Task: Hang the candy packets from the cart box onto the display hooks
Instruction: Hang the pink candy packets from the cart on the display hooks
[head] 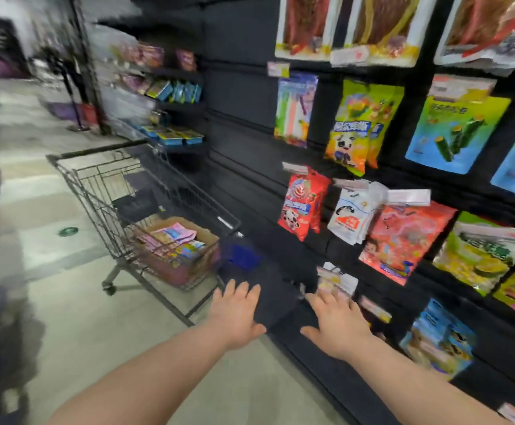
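Both bare hands are stretched forward with fingers spread and nothing grasped: the left hand [236,314] is held over the floor near the cart's front corner, and the right hand [336,325] is held low before the dark display wall [240,102], just beneath a small hanging packet [337,282]. The candy packets [176,240] are seen lying in a cardboard box [188,268] inside the wire shopping cart [102,194], to the left of the hands. Other snack bags [303,204] are hung on the wall's hooks, blurred by motion.
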